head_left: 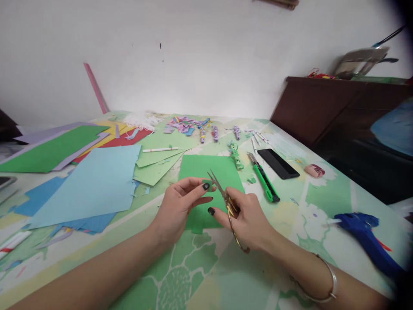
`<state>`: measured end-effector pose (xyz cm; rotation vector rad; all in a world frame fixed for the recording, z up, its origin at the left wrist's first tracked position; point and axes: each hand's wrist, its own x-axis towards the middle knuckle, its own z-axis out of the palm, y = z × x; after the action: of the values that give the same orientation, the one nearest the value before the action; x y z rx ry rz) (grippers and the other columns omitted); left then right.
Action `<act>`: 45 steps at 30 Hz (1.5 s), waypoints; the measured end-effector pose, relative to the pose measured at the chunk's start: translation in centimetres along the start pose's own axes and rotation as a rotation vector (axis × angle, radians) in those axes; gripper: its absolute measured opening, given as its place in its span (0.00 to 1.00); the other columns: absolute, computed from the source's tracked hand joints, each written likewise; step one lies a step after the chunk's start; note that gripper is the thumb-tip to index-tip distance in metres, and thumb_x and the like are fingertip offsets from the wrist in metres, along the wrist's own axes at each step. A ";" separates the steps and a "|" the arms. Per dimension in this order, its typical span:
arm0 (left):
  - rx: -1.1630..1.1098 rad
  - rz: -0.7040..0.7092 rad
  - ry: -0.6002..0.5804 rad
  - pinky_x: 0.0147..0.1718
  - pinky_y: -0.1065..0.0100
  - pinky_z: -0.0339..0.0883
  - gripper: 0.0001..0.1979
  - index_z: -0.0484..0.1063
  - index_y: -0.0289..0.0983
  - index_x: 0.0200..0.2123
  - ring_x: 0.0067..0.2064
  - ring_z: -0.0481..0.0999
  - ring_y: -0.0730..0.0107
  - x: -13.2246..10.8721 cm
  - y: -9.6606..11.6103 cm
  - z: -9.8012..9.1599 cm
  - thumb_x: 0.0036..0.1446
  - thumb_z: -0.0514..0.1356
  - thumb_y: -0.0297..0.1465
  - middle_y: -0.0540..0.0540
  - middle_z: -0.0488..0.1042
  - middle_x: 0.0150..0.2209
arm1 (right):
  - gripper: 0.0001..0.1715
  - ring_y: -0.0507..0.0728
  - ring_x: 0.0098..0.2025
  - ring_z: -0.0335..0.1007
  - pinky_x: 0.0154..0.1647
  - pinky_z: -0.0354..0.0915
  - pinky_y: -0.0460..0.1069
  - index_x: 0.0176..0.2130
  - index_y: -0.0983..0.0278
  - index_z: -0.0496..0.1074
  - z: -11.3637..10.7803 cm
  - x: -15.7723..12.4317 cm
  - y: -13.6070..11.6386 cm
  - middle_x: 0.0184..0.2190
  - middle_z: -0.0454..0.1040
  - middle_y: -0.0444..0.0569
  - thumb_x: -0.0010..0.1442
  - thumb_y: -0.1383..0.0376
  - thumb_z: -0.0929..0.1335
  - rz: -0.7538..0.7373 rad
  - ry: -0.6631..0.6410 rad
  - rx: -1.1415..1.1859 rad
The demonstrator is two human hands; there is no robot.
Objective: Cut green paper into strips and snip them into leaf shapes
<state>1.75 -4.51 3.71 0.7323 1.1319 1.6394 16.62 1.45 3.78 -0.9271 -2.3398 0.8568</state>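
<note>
My left hand (180,204) pinches a small green paper piece (208,185) between thumb and fingertips, just above a green paper sheet (209,172) lying on the table. My right hand (247,219) grips gold-handled scissors (226,200), whose blades are parted and point up-left right beside the small piece. A silver bangle (325,280) circles my right wrist.
Light blue sheets (90,185) and other coloured paper lie left. A green utility knife (264,181), black phone (278,163), white pens (258,138), small rolled paper pieces (193,125) and a blue glue gun (364,234) are right and behind. A dark cabinet (316,107) stands far right.
</note>
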 end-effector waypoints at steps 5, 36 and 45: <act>-0.024 0.007 -0.008 0.40 0.67 0.70 0.03 0.74 0.36 0.28 0.38 0.75 0.69 -0.2 0.0 0.3 0.49 0.64 0.29 0.48 0.77 0.33 | 0.22 0.48 0.19 0.45 0.19 0.43 0.45 0.23 0.61 0.50 0.6 -0.1 0.2 0.15 0.49 0.36 0.52 0.56 0.67 0.015 -0.021 -0.045; -0.087 -0.019 -0.035 0.39 0.68 0.71 0.03 0.74 0.34 0.28 0.36 0.76 0.70 -0.3 -0.4 0.3 0.49 0.65 0.27 0.49 0.76 0.30 | 0.16 0.49 0.18 0.48 0.20 0.45 0.45 0.25 0.61 0.51 0.7 -0.1 0.6 0.15 0.55 0.37 0.59 0.58 0.61 -0.011 -0.068 -0.022; 0.016 0.016 -0.079 0.36 0.71 0.71 0.02 0.75 0.34 0.28 0.34 0.75 0.72 0.3 -0.3 -0.3 0.50 0.64 0.27 0.48 0.76 0.31 | 0.18 0.48 0.17 0.46 0.19 0.44 0.45 0.24 0.61 0.50 0.7 -0.1 0.9 0.14 0.52 0.36 0.59 0.58 0.62 -0.005 -0.083 -0.082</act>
<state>1.49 -4.26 3.29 0.8115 1.0869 1.6023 16.61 1.68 2.60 -0.9344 -2.4637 0.8171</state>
